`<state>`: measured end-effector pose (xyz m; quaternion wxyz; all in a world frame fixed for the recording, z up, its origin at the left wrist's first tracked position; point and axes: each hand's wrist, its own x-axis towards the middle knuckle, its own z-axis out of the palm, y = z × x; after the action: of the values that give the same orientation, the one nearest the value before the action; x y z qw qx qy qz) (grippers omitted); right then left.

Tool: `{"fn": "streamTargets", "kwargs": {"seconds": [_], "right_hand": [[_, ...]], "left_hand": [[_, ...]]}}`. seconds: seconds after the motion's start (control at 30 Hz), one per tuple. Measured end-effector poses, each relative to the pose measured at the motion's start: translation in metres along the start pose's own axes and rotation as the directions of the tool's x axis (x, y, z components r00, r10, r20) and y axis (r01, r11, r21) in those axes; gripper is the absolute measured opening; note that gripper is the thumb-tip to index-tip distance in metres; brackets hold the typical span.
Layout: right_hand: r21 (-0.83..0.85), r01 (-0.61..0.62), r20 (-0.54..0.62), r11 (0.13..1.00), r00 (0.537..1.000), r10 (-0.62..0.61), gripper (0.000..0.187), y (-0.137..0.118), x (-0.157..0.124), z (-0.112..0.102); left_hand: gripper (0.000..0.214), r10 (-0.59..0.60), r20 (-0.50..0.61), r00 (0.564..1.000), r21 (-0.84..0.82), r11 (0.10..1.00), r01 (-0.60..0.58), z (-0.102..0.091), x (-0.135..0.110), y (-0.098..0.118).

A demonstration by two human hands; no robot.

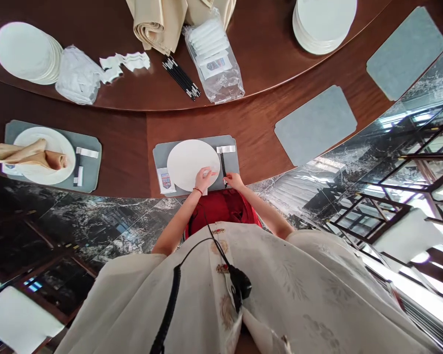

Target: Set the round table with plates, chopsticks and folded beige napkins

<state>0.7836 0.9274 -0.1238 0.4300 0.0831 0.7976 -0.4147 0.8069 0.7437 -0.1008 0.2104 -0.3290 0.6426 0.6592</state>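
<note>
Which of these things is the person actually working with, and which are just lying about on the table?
In use:
left hand on the plate
right hand at the chopsticks
mat beneath both

Lying about:
stacked plates
napkins
bagged packets
chopstick bundle
bare mats

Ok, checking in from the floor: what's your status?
Left hand on white plate. Right hand at black chopsticks, on grey placemat. Crest card beside plate.
</note>
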Motion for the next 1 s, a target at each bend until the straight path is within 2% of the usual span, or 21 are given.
{"fn": "streamTargets", "kwargs": {"seconds": [0.07, 0.17, 0.37, 0.43, 0.53, 0.77, 0.83, 0.9, 0.93, 1.0], "right_hand": [[-0.184, -0.015, -0.068, 0.983, 0.998, 0.002, 0.016, -0.001, 0.011, 0.005], [-0.378, -0.037, -0.103, 0.925, 0.995, -0.002, 0.017, -0.005, 0.021, 0.014], [-0.58, -0.141, -0.138, 0.802, 0.988, 0.074, 0.041, -0.023, 0.018, 0.028], [-0.602, -0.151, -0.123, 0.784, 0.988, 0.096, 0.04, -0.029, 0.015, 0.031], [-0.614, -0.149, -0.098, 0.776, 0.989, 0.112, 0.035, -0.036, 0.012, 0.033], [-0.638, -0.157, -0.091, 0.754, 0.988, 0.128, 0.037, -0.048, 0.006, 0.029], [-0.627, -0.156, -0.11, 0.763, 0.988, 0.112, 0.042, -0.054, 0.0, 0.027], [-0.542, -0.104, -0.114, 0.834, 0.992, 0.05, 0.045, -0.062, -0.007, 0.024], [-0.447, -0.05, -0.086, 0.893, 0.996, 0.013, 0.046, -0.066, -0.01, 0.023], [-0.154, 0.066, 0.03, 0.986, 0.998, -0.062, 0.049, -0.073, -0.017, 0.023]], "left_hand": [[0.035, -0.021, -0.039, 0.999, -0.002, 1.0, 0.02, -0.011, 0.0, -0.001], [0.038, -0.063, -0.073, 0.995, -0.03, 0.998, 0.061, -0.027, 0.0, -0.002], [0.036, -0.13, -0.071, 0.989, -0.057, 0.99, 0.126, -0.051, 0.001, 0.001], [0.035, -0.164, -0.056, 0.985, -0.078, 0.984, 0.159, -0.054, 0.002, 0.004], [0.031, -0.192, -0.034, 0.981, -0.091, 0.978, 0.188, -0.052, 0.002, 0.011], [0.024, -0.176, 0.027, 0.984, -0.162, 0.971, 0.178, -0.049, 0.01, 0.022], [0.022, -0.14, 0.049, 0.989, -0.189, 0.971, 0.147, -0.049, 0.01, 0.024], [0.026, -0.066, 0.071, 0.995, -0.21, 0.975, 0.08, -0.05, 0.008, 0.026], [0.031, -0.033, 0.076, 0.997, -0.211, 0.976, 0.048, -0.049, 0.006, 0.028], [0.045, 0.013, 0.081, 0.997, -0.188, 0.982, 0.002, -0.048, 0.003, 0.032]]}}
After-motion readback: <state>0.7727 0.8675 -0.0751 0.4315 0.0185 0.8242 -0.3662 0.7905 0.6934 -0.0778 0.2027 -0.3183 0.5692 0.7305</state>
